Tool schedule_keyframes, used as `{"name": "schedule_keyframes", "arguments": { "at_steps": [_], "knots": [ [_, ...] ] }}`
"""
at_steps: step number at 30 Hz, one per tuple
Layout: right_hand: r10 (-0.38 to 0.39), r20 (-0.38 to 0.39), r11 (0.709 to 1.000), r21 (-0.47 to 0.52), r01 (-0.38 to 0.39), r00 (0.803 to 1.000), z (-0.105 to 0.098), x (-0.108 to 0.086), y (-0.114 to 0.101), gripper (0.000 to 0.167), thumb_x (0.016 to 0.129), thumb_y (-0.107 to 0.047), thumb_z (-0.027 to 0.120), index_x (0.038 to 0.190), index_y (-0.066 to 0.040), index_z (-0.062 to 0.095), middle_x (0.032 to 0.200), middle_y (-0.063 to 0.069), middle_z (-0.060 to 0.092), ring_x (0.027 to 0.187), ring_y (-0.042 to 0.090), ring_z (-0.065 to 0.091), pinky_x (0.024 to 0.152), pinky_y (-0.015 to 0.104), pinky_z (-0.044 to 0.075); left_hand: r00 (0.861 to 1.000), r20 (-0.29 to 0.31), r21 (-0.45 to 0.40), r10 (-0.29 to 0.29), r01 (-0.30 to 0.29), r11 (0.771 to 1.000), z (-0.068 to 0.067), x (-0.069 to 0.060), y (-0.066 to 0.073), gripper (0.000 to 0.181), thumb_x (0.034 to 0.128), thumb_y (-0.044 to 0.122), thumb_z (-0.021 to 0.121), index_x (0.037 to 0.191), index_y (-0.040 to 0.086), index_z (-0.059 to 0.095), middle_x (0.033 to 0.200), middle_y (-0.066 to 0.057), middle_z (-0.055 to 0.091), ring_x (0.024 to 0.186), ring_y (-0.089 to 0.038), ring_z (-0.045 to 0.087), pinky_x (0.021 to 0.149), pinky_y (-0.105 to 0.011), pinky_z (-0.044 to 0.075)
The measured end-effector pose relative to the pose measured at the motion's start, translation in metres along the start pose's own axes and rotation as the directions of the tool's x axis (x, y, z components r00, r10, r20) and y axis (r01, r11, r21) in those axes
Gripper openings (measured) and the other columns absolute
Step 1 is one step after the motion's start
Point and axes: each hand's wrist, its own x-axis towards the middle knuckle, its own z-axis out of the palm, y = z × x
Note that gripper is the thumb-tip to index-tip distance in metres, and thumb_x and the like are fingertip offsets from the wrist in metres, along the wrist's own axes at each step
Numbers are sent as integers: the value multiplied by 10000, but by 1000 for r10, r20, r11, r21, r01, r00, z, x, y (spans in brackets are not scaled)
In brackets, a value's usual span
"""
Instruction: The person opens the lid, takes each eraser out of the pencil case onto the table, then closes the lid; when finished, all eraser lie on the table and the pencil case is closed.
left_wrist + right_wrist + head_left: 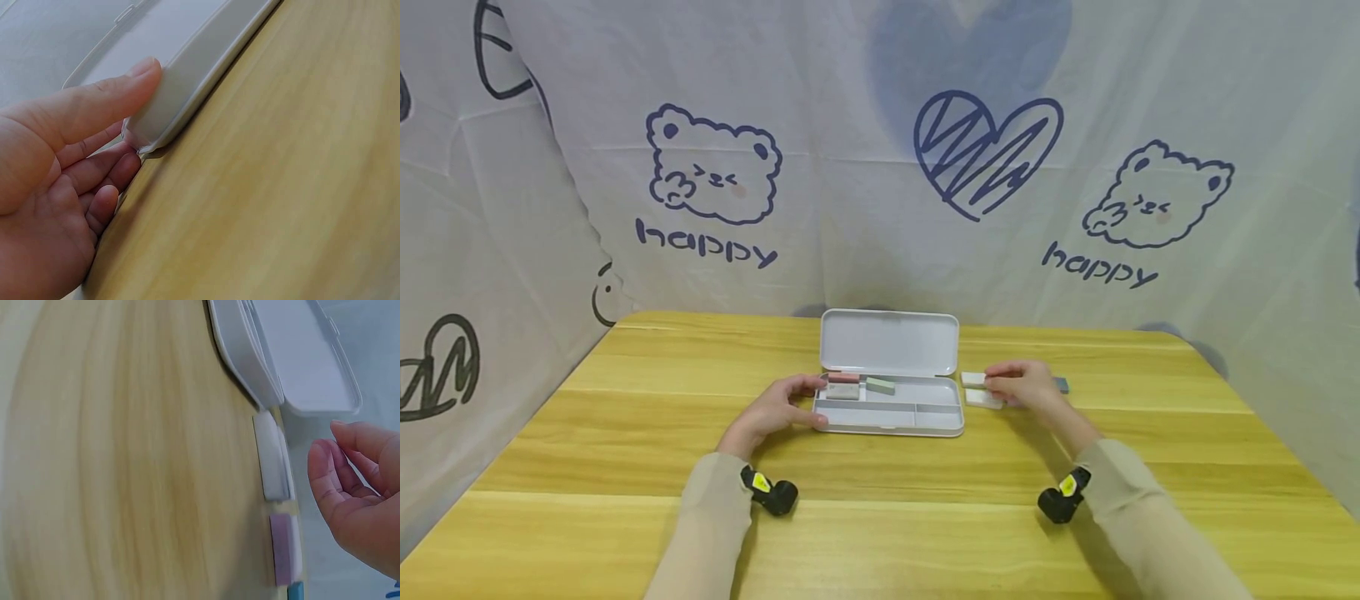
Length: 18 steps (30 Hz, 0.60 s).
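White case [936, 393] on table [880, 525], long axis left-right, raised lid [889, 342] at far side. I see left hand [775, 412] gripping left end; right hand [1028, 387], empty, mostly hides purple block [284, 550] from head view.

Pale fabric [850, 58] hangs behind everything, with a scribbled heart [988, 158] printed on it. Just above that heart there's a bigger faded blue one [973, 42], a "happy" bear [715, 171] off to its left, and a tilted bear [1159, 196] lower on its right. Below it sits a yellowish wood-grain table [887, 533], softly lit.
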Motion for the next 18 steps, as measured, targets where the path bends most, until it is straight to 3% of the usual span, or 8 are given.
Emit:
{"name": "schedule_keyframes", "arguments": {
  "at_steps": [6,12,18],
  "knots": [
    [9,9,1000,15,-9,1000,15,5,-10,308,791,16,632,1045,170,549,790,48,640,617,75,586,631,265,504,1000,13,16,24,-24,1000,-1,0,0,554,677,79,768,1162,-20,520,1221,-187,477,1126,-311,395,969,-440,276],
    [-64,53,995,75,60,997,31,11,-15,286,772,75,619,1013,208,541,767,82,647,631,109,603,673,340,510,999,18,-4,26,-26,1000,0,-2,2,564,687,41,751,1185,-39,498,1243,-214,454,1149,-331,377,982,-457,254],
    [-102,87,991,99,94,991,46,14,-20,274,770,102,606,1006,221,536,757,88,645,609,105,601,629,305,515,1000,12,6,13,-13,1000,0,-1,1,605,680,62,762,1212,-30,487,1242,-203,455,1122,-319,393,972,-449,270]
  ]
}}
